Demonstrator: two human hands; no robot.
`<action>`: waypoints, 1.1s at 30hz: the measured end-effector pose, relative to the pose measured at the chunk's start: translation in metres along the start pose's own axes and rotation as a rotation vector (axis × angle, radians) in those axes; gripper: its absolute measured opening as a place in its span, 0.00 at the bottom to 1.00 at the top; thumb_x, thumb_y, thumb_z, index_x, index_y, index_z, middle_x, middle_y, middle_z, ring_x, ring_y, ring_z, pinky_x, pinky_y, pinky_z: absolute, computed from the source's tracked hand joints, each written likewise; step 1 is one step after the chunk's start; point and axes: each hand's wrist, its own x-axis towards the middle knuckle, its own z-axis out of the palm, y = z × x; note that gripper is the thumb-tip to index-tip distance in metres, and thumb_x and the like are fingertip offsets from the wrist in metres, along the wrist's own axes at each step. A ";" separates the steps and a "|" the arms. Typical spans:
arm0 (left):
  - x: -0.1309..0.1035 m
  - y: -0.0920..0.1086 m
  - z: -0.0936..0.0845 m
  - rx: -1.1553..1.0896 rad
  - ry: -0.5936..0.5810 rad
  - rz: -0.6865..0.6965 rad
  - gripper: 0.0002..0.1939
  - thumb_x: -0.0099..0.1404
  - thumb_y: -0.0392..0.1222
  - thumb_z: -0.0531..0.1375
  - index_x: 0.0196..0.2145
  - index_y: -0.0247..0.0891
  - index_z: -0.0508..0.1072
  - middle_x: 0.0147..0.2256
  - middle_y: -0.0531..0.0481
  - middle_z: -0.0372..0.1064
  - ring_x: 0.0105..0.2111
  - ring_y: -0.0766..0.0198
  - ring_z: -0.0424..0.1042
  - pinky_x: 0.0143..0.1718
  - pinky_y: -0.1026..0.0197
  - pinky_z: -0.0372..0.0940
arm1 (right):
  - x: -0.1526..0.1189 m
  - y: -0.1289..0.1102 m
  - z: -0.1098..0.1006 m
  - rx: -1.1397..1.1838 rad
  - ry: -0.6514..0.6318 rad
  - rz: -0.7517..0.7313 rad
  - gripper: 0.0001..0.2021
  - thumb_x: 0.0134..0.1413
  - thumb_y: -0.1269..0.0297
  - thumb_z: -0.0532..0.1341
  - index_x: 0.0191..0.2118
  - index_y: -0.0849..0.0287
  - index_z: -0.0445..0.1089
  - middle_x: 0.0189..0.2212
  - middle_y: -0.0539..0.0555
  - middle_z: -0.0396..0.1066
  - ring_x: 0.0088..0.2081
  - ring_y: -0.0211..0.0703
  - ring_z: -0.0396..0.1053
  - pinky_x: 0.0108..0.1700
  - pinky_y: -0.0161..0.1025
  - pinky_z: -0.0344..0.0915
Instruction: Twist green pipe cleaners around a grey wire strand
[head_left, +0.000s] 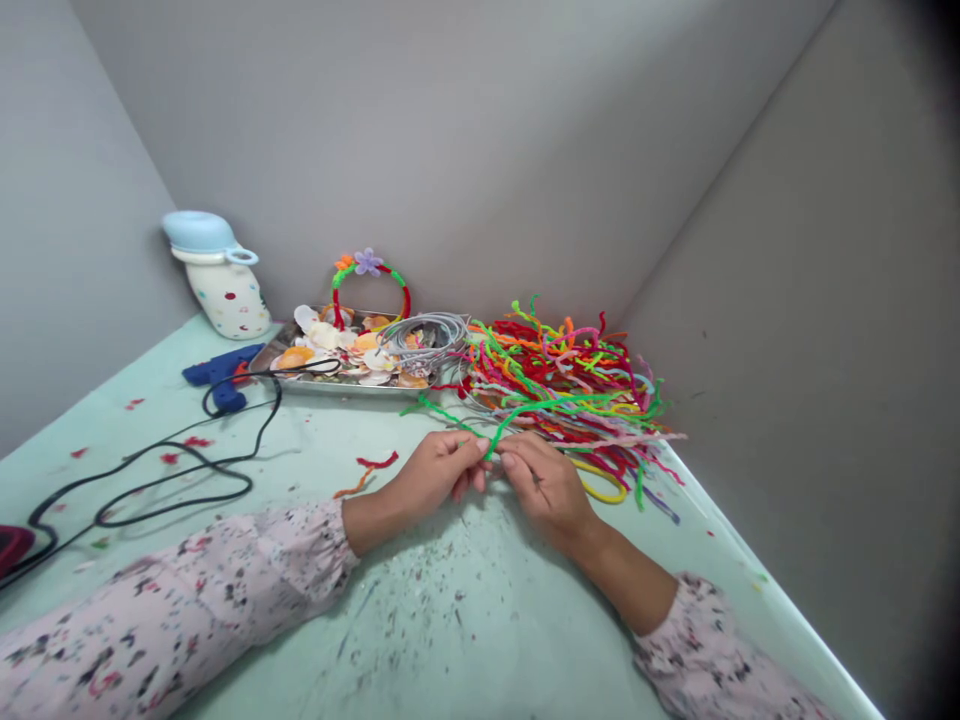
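A bright green pipe cleaner (515, 410) is pinched between my two hands, bent so that two arms spread from my fingertips. One arm runs up to the left, the other stretches right over the heap. My left hand (442, 466) grips the bend with thumb and forefinger. Close beside it, my right hand (546, 486) has its fingertips pressed together near the same spot; they partly hide the bend. Just beyond my hands lies a tangled heap of coloured pipe cleaners (555, 375).
Behind stands a metal tray (352, 388) of seashells (330, 335), with a coil of grey wire (427, 338) and a decorated hoop (408, 300). A blue glue gun (225, 368) with a black cord (217, 465) lies left. A white bottle (229, 298) leans near the wall.
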 end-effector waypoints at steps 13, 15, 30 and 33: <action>-0.001 0.003 -0.001 0.041 0.003 0.023 0.21 0.65 0.50 0.52 0.21 0.34 0.68 0.16 0.54 0.60 0.15 0.73 0.55 0.19 0.67 0.49 | 0.001 -0.001 0.001 0.028 -0.036 0.010 0.11 0.63 0.68 0.51 0.39 0.57 0.71 0.34 0.54 0.70 0.38 0.42 0.66 0.42 0.40 0.62; -0.001 0.003 -0.001 0.043 0.002 0.023 0.21 0.66 0.50 0.52 0.21 0.34 0.68 0.16 0.54 0.60 0.15 0.73 0.55 0.19 0.67 0.50 | 0.001 -0.001 0.001 0.027 -0.034 0.013 0.11 0.63 0.67 0.51 0.39 0.57 0.71 0.34 0.54 0.70 0.38 0.42 0.66 0.42 0.40 0.62; 0.000 0.004 0.001 0.000 0.030 0.018 0.16 0.64 0.47 0.54 0.22 0.35 0.67 0.18 0.55 0.62 0.16 0.73 0.56 0.19 0.66 0.50 | 0.001 0.000 0.002 0.040 -0.017 0.023 0.10 0.62 0.68 0.52 0.40 0.57 0.70 0.34 0.54 0.70 0.37 0.41 0.66 0.41 0.39 0.62; 0.000 0.003 -0.001 0.003 0.031 0.022 0.16 0.64 0.47 0.54 0.22 0.35 0.67 0.18 0.54 0.62 0.16 0.73 0.56 0.19 0.66 0.50 | 0.001 0.000 0.002 0.034 -0.017 0.029 0.09 0.62 0.68 0.52 0.40 0.57 0.70 0.34 0.53 0.70 0.37 0.41 0.66 0.41 0.38 0.62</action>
